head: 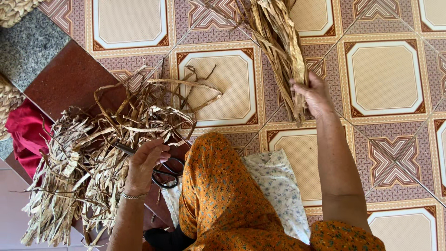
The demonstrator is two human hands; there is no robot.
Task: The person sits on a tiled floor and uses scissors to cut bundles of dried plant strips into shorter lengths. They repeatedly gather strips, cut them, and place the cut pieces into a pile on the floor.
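one pair of black scissors [160, 171] gripped in closed left hand [146, 162] beside the orange knee [211, 186]; right hand [316, 95] beyond it, clenched on one dried-leaf bundle [278, 42].

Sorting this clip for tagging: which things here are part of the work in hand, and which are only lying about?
In hand:
- right hand grips a bundle of dried leaves
- left hand holds black scissors
- leaf pile beside the left hand

Lying about:
- red cloth
- woven mats at the left edge
- floral cushion
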